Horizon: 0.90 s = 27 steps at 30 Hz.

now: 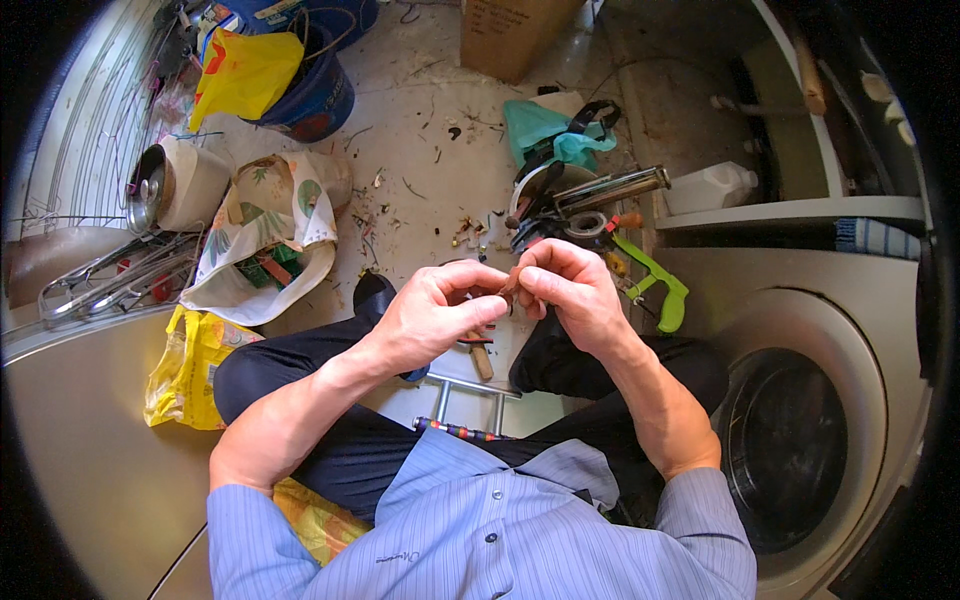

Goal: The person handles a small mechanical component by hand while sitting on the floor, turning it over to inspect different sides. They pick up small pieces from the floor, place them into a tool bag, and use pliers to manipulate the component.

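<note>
My left hand (432,308) and my right hand (578,292) meet in front of me, above the gap between my knees. Between the fingertips is a small, thin brown piece (513,283), too small and covered to name. Both hands are closed in a pinch on it, thumbs facing each other. Below them, a tool with a wooden handle (483,361) lies partly hidden, its head behind my hands. Closer to my body is a metal tube frame (470,384) with a coloured, banded bar.
Wire scraps litter the floor (410,150). Left are a printed bag (312,205), a yellow bag (195,365) and a blue bucket (318,105). Right are a metal cutting machine (585,195), a green-handled tool (660,285), a white jug (710,188) and a front-loading washing machine (840,310).
</note>
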Motion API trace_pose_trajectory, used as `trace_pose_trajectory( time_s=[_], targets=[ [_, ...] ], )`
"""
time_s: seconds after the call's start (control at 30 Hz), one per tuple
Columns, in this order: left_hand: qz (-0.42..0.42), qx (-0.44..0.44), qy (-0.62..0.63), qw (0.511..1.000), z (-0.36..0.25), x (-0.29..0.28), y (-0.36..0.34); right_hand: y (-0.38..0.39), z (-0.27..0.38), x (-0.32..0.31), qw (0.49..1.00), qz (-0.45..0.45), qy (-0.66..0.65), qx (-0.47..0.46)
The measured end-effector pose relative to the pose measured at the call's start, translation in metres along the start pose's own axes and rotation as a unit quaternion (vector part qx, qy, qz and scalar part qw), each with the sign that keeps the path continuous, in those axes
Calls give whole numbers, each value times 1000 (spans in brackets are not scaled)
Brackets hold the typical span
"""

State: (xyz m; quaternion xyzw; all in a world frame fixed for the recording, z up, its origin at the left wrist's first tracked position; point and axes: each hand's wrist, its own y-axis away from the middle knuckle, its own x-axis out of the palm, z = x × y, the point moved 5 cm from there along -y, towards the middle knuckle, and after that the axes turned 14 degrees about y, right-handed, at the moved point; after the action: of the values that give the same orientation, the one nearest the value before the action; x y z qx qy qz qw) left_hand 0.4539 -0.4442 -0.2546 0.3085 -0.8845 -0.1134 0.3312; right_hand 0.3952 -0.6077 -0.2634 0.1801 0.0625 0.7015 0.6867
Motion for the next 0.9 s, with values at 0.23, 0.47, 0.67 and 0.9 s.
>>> trace_pose_trajectory(
  time_s=[0.23,0.47,0.67,0.9],
  targets=[
    [3,-81,289,954,14,-6,8,2,0,7,995,-28,49,-77],
    [-116,115,-86,983,-15,-9,20,4,3,19,999,18,1,-27],
    [-153,229,-256,927,-26,0,29,4,1,22,999,41,3,-13],
    [-127,202,-187,953,-17,5,26,6,1,17,999,-16,44,-9]
  ],
)
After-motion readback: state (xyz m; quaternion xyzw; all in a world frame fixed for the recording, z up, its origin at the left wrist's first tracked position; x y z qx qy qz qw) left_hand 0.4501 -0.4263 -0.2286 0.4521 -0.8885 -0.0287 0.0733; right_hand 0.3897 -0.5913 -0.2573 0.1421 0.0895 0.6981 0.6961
